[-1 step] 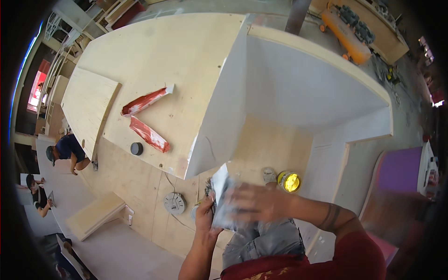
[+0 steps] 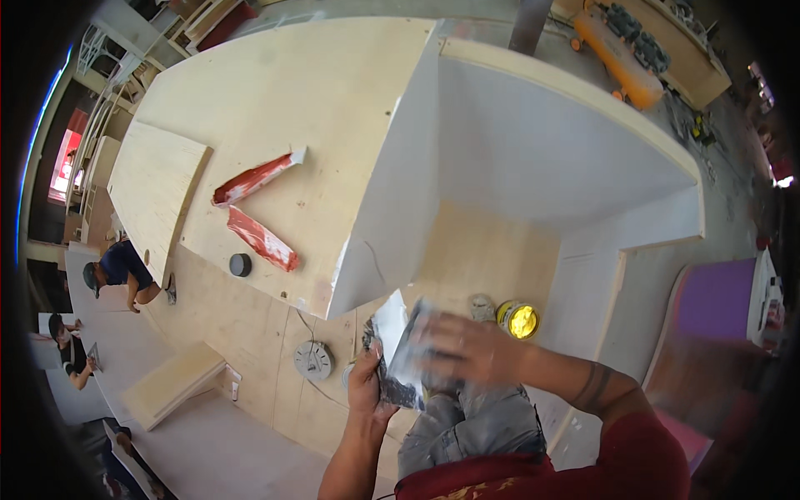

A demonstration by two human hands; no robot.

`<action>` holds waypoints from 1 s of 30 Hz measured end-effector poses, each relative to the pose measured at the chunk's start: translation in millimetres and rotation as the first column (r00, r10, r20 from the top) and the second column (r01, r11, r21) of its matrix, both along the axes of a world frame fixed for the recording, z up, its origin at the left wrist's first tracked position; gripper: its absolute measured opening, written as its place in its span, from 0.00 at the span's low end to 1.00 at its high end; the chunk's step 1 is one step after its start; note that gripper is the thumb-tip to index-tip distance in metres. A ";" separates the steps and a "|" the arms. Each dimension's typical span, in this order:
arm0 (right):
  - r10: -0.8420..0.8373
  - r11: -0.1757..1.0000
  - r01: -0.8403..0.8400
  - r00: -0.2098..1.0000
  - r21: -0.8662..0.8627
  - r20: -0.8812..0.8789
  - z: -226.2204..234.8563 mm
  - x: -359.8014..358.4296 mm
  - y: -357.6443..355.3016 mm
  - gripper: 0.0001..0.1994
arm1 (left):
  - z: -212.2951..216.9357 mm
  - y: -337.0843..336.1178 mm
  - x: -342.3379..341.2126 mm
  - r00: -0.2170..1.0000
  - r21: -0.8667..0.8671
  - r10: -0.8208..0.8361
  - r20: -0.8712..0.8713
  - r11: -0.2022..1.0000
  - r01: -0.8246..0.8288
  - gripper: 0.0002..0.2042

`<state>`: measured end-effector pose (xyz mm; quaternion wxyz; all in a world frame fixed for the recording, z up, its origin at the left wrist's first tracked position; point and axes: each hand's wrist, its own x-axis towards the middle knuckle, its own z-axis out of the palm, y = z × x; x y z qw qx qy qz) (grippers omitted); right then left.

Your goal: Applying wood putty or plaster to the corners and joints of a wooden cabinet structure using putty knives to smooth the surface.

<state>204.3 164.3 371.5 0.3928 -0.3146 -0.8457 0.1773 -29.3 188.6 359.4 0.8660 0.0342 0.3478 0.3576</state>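
Note:
My left hand [image 2: 367, 379] is closed around the edge of a flat plate with white putty [image 2: 390, 317] spread over its upper part and dark smears lower down. Just to its right, my right hand [image 2: 471, 348] grips a wide, dark grey, flat scraper [image 2: 414, 337]. Motion blurs that hand and the scraper. The scraper stands tilted beside the plate; whether the two touch, I cannot tell. Both are held over my lap, above grey work trousers [image 2: 483, 429].
A large wooden panel [image 2: 317, 92] carries two red, white-smeared strips [image 2: 262, 240] and a black round lid [image 2: 240, 265]. A white-sided bay [image 2: 542, 142] opens ahead. An open can of yellow paste [image 2: 522, 320] and a corded grey disc [image 2: 313, 361] are nearby. Two people [image 2: 125, 267] work at left.
The scraper in my right hand has tipped and drawn away from the plate, uncovering its putty and dark lower part. My left hand has barely moved.

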 end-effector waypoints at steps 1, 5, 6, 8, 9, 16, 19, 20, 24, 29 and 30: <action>-0.149 0.988 0.153 0.984 -0.036 0.100 -22.0 11.5 -5.8 0.32 | 4.1 -1.1 9.1 0.993 0.020 0.087 -0.084 0.996 -0.085 0.21; -0.273 0.941 0.320 0.912 -0.113 0.307 -60.0 22.9 -27.4 0.30 | -36.4 -26.7 -13.7 0.957 0.313 0.121 -0.262 0.949 -0.035 0.24; -0.491 0.754 0.409 0.871 -0.515 -0.027 -68.5 10.3 -39.1 0.30 | -43.5 -31.2 -10.9 0.828 0.505 0.246 -0.504 0.862 0.051 0.25; -0.892 0.128 -0.086 0.425 -0.988 -0.152 -78.7 -4.9 -46.7 0.25 | -58.9 -20.5 -4.7 0.784 0.755 0.267 -0.560 0.553 0.351 0.21; -0.900 0.111 -0.092 0.413 -0.989 -0.140 -93.1 -7.3 -56.7 0.25 | -65.6 -15.5 2.1 0.762 0.818 0.313 -0.566 0.103 0.565 0.25; -0.796 0.277 0.312 0.605 -0.909 -0.035 -178.4 -50.7 -84.2 0.23 | -103.3 -22.3 18.6 0.415 0.477 0.380 -0.827 0.084 0.875 0.34; -0.772 0.462 0.433 0.626 -0.774 -0.111 -190.2 -46.3 -75.7 0.18 | -113.7 -21.4 -7.0 0.240 0.315 0.303 -0.922 0.229 0.921 0.36; -0.769 0.464 0.425 0.629 -0.777 -0.115 -201.7 -44.2 -65.1 0.18 | -118.1 -23.1 -16.2 0.142 0.199 0.272 -0.952 0.194 0.961 0.37; -0.972 0.209 -0.537 -0.025 -0.817 -0.233 -313.2 -48.5 -19.4 0.17 | -151.4 -41.9 -49.8 0.076 0.130 0.170 -0.982 0.330 0.935 0.33; -0.976 0.136 -0.237 0.133 -0.962 -0.171 -449.1 -62.2 39.1 0.16 | -182.4 -61.9 -52.1 0.136 0.194 0.163 -0.977 0.430 0.881 0.29; -0.982 0.111 -0.236 0.126 -0.965 -0.144 -470.2 -66.2 51.2 0.15 | -188.9 -67.2 -52.7 0.128 0.174 0.126 -0.984 0.482 0.858 0.29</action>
